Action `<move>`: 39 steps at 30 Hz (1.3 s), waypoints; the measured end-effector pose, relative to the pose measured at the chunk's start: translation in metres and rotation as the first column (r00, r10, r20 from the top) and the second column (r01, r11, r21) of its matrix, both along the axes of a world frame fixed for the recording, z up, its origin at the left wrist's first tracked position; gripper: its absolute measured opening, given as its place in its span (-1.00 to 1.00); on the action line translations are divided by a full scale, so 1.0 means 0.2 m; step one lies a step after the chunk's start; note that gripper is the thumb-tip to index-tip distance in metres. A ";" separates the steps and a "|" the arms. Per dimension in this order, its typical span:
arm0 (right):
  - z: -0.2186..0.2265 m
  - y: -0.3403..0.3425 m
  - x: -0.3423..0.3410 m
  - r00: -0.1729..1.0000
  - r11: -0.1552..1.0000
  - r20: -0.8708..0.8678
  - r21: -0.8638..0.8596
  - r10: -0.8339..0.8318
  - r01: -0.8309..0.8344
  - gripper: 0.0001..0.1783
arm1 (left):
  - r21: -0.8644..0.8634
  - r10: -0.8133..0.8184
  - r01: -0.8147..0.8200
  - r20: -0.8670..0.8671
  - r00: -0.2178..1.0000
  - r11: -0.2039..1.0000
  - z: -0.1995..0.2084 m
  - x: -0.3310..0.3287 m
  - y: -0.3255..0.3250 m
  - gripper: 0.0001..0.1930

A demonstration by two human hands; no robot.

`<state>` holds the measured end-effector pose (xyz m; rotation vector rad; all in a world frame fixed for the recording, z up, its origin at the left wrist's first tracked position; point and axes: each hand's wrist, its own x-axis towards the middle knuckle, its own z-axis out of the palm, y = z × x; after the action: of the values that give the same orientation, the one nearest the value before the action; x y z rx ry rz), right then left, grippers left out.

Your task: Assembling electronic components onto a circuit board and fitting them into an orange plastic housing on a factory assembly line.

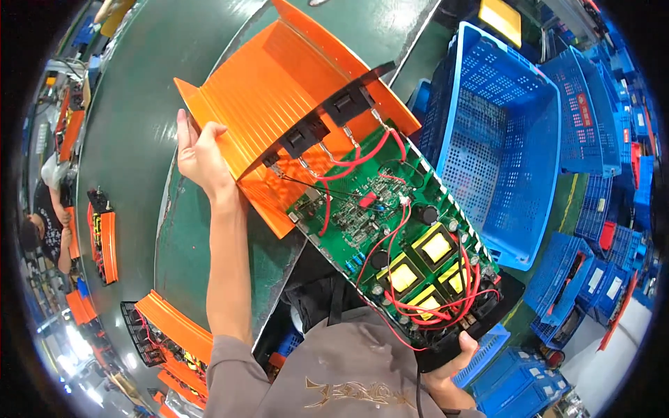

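Observation:
My left hand (205,157) grips the left edge of an orange ribbed metal housing (258,90), thumb bent over the rim. The housing is tilted up, its inner side showing. A black panel with sockets (305,136) spans its near end, joined by red wires (376,150) to a green circuit board (345,226). On the board sit several yellow-and-black transformers (403,276) under a tangle of red wires. My right hand (453,366) holds the black end plate (514,296) at the board's lower right; its fingers are partly hidden beneath.
A large blue perforated crate (481,153) stands right of the board, with more blue crates (582,111) beyond. On the green table (132,139) at left lie similar orange units (104,237) and a stack of them (178,324). Another person (52,223) sits at far left.

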<state>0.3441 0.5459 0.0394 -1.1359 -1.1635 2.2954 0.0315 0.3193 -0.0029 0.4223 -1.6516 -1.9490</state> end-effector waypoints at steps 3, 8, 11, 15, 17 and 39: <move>-0.01 -0.02 -0.02 0.999 0.995 -0.010 -0.086 -0.051 0.050 -0.26 | -0.063 -0.056 0.059 0.048 0.997 0.996 0.00 0.02 -0.01 -0.24; 0.00 0.01 -0.03 0.998 0.993 -0.006 -0.092 -0.069 0.068 -0.28 | 0.259 -0.252 0.261 -0.070 0.965 0.930 0.07 0.19 0.09 -0.32; 0.00 0.00 -0.03 0.998 0.995 -0.017 -0.081 -0.055 0.053 -0.29 | 0.182 -0.217 0.240 -0.138 0.966 0.954 0.06 0.28 0.16 -0.35; -0.02 0.01 -0.02 0.998 0.997 -0.040 -0.061 -0.049 0.046 -0.29 | 0.069 -0.173 0.173 -0.003 0.985 0.983 0.06 0.27 0.20 -0.38; 0.01 -0.01 -0.04 0.997 0.995 -0.041 -0.075 -0.071 0.067 -0.29 | 0.064 -0.187 0.188 -0.016 0.982 0.980 0.04 0.28 0.22 -0.37; 0.08 -0.05 -0.06 1.000 0.990 -0.003 -0.139 0.029 -0.029 -0.27 | 0.170 -0.250 0.237 0.055 0.967 0.956 0.05 0.29 0.23 -0.23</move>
<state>0.3322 0.5365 0.0558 -1.1739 -1.0400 2.4313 0.0887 0.3660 0.0066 0.3718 -1.6639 -2.2865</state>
